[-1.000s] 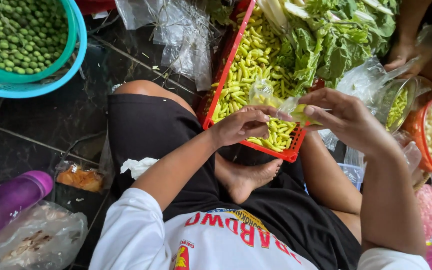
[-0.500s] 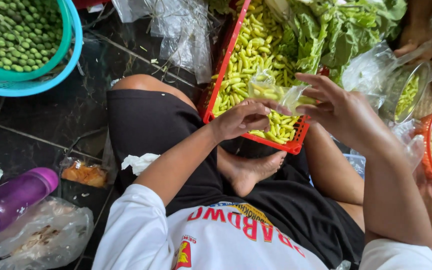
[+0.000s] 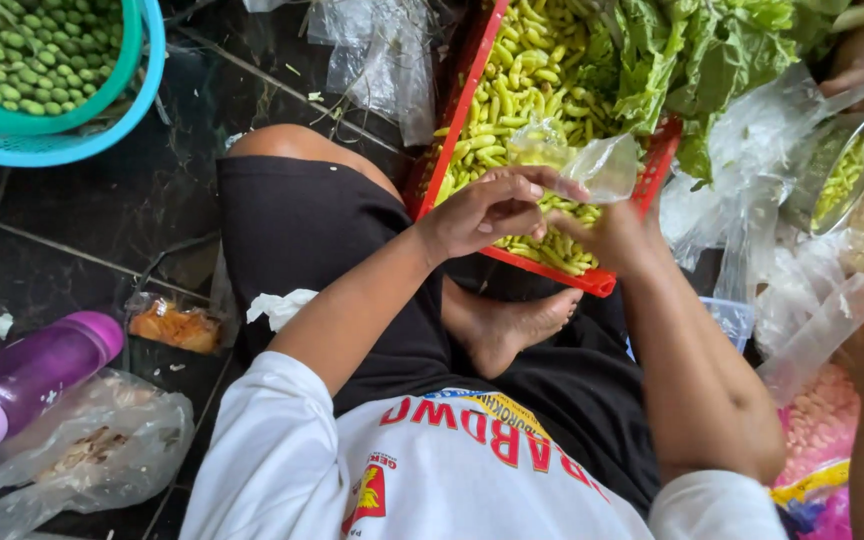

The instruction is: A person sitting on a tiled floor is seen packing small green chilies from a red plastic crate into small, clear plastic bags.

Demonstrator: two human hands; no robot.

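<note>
Seated person, viewed from above, bagging yellow-green chillies. The left hand and right hand meet over the near edge of a red tray, which rests against the person's lap. Both are closed on a small clear bag: the left pinches its mouth with thumb and fingers, the right grips it from below. The bag appears nearly empty; whether any chilli is already inside cannot be told. The tray is heaped with loose chillies, so, as a judgement, the bagging of this portion is at its start and most of the stock remains unpacked.

Leafy greens lie over the tray's far end. Beyond them, crumpled clear bags and a metal bowl of chillies are seen, with another person's hand at the upper edge and a forearm at the right.

The surface is a floor of dark glossy tiles with pale joints, littered with scraps. On it stand a teal basket of small green fruits, a purple bottle, a crumpled tissue and small packets. No walls show.
</note>
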